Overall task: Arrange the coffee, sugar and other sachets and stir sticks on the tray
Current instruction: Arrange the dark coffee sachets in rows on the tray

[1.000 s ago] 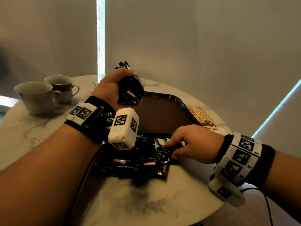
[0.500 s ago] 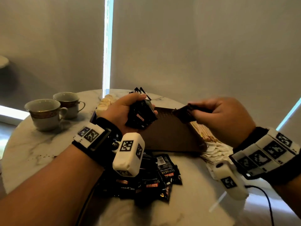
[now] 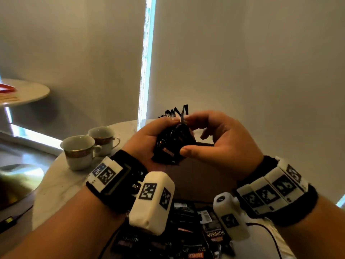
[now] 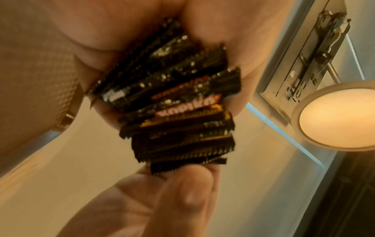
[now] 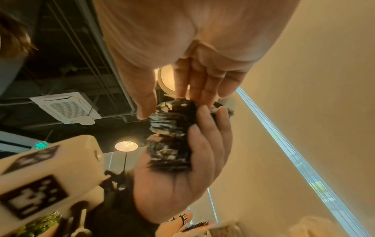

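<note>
Two hands meet above a round marble tabletop [image 3: 61,182]; the left hand [image 3: 147,141] grips a thick bundle of black coffee sachets [image 3: 172,144], fingers and thumb curled round the stack, its serrated top edges fanning out above the knuckles; the right hand [image 3: 222,144] comes in from the other side, thumb against the lower corner of the bundle, forefinger and thumb closing on the end sachet at the top, the other fingers loosely bent behind it. In the left wrist view the bundle [image 4: 172,102] shows as a stepped stack of dark foil packets with red lettering, the right hand's fingers [image 4: 188,189] pinching the lowest packet; in the right wrist view the stack [image 5: 172,136] lies in the left palm [image 5: 178,184], held from above by the right hand's fingertips [image 5: 201,94]. Beneath the wrists a loose heap of black sachets [image 3: 188,238] lies on the near part of the tabletop; behind it the dark brown tray [image 3: 201,180] is largely hidden by the forearms. Two gold-banded white teacups [image 3: 82,152] stand side by side at the left; both wrists carry black straps with white marker blocks [image 3: 152,202].
</note>
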Demonstrator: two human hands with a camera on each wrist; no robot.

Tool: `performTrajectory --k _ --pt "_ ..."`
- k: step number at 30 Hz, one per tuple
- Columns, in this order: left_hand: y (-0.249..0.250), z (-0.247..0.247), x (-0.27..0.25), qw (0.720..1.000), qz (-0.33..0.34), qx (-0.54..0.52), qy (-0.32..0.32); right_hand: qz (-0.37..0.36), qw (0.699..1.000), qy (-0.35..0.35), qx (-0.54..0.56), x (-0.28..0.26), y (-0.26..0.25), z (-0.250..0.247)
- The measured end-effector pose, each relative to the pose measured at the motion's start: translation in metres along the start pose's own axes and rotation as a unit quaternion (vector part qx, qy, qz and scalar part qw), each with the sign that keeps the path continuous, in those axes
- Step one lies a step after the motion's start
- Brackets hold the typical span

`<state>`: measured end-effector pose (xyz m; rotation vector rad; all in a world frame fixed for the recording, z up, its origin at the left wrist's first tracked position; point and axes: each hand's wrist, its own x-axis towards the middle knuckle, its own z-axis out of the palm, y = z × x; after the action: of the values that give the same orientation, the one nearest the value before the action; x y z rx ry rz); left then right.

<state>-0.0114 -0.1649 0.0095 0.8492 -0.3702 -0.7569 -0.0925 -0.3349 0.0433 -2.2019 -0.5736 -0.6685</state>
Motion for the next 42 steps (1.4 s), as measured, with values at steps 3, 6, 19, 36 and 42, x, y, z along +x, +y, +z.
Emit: performTrajectory --k 3,6,19,36,42 --pt "0.022 -0.002 -0.002 0.999 0.011 0.047 -0.001 0.002 1.000 -0.018 -0.011 0.027 0.005 0.007" --pt "0.047 -0.003 0.000 0.997 0.034 0.059 -0.027 0.004 0.990 -0.071 0.121 0.057 0.010 0.018" --pt "0.053 -0.062 0.036 0.996 0.057 -0.023 0.063 0.074 0.896 -0.134 0.416 0.093 0.080 0.069" --pt "0.034 -0.081 0.032 0.997 0.014 0.054 0.054 0.071 0.861 -0.154 0.479 0.090 0.102 0.087" --pt "0.026 -0.073 0.032 0.997 0.035 0.002 0.064 0.082 0.877 -0.110 0.461 0.084 0.111 0.094"
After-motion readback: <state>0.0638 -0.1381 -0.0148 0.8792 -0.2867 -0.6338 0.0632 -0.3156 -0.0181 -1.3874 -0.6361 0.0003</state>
